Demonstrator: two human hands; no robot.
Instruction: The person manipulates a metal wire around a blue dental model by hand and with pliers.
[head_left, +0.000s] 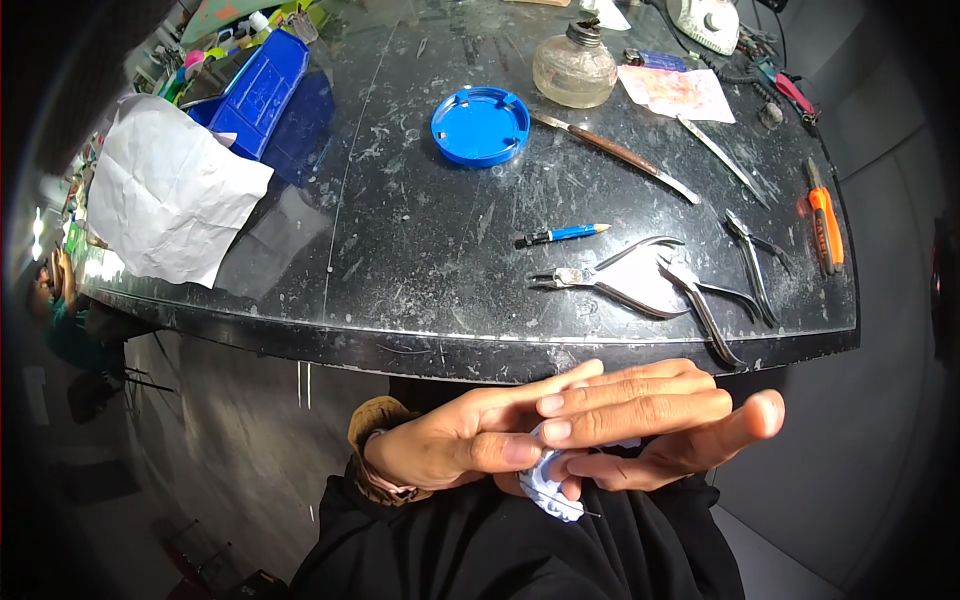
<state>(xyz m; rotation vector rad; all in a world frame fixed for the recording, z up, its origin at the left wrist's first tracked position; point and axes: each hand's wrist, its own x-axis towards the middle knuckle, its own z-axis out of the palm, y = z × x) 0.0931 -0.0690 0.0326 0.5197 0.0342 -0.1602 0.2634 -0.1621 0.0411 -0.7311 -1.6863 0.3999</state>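
Close to my body, below the table edge, both hands meet around a small pale blue dental cast with a bumpy, tooth-like surface. A thin wire crosses it, and one end pokes out at the lower right. My left hand is closed on the cast from the left, its thumb against the top. From the right, my right hand lays its bent fingers over the cast, while one fingertip sticks out to the right. These fingers hide much of the cast. Nearest on the table lie wire pliers with splayed handles and a second pair of pliers.
Around them lie a blue pencil, wooden-handled knife, metal tool, small pliers and orange-handled tool. Farther back are a round blue lid, glass burner, blue bin and crumpled paper.
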